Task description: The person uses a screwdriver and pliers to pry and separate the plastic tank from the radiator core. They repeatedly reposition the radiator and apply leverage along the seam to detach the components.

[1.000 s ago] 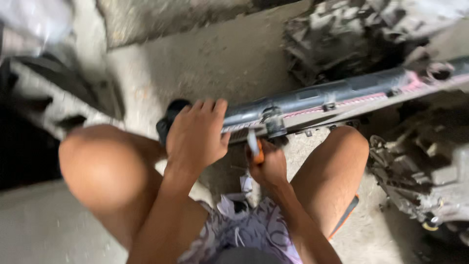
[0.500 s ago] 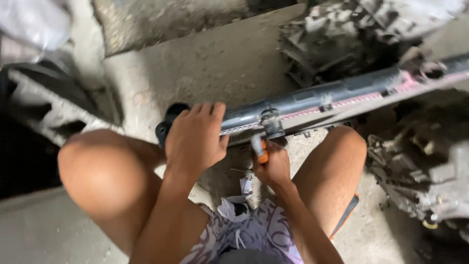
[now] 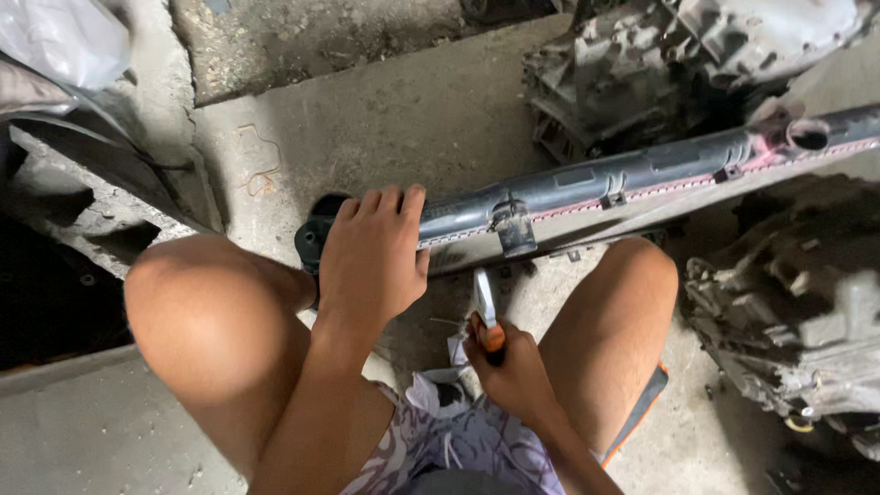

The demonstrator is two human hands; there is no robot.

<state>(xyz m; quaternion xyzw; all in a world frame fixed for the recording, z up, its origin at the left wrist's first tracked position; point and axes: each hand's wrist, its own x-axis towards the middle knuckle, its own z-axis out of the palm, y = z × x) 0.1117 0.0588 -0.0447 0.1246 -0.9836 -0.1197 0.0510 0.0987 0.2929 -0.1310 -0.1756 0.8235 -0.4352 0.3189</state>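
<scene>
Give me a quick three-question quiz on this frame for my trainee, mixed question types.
1. True or false: the left hand rests on the end of the long black radiator tank.
2. Which does the right hand hold? A) a hammer B) an orange-handled tool with a metal tip C) a rag
3. Fill in: the tool's tip points up toward the ____ edge of the tank, between the person's knees.

Key: 1 true. 2 B. 3 lower. Whether the tip actually touches the tank cannot be told from this view.
</scene>
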